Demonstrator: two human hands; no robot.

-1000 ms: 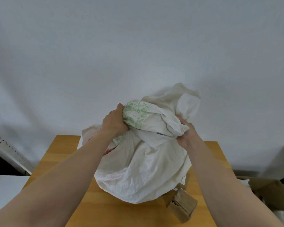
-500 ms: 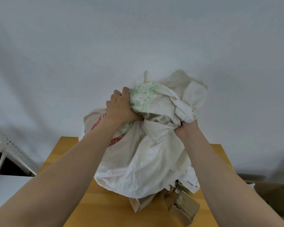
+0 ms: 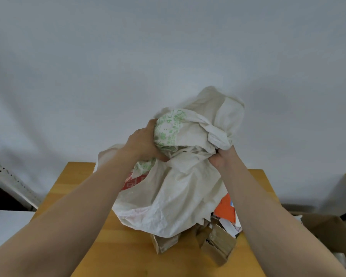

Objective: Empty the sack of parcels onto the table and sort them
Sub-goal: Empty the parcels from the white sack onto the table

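Both hands held the white woven sack (image 3: 178, 196) upended over the middle of the wooden table (image 3: 84, 188). The left hand (image 3: 143, 144) had its fingers dug into the bunched cloth beside the green print. The right hand (image 3: 222, 158) was closed as a fist round a twisted fold of the sack's raised end. A second earlier only one brown cardboard box (image 3: 218, 244) poked out from under the drooping mouth, toward the table's right edge. Half a second earlier the hands had hoisted the bundle higher, and a second brown box (image 3: 164, 241) had begun to show. Now the hands had dropped back a little, which read as a shake. The spill had grown: both brown boxes sat on the table under the mouth, the second near the middle of the near half. An orange-and-white parcel (image 3: 225, 208) and some white packets had slid out against the right edge, just behind the first box. The parcels were coming out, but the sack's belly still hung full and draped over the pile, so emptying looked only partly done and no sorting had started. With the pile crowding the right edge, another shake risked tipping something off toward the open carton (image 3: 328, 232) beside the table.
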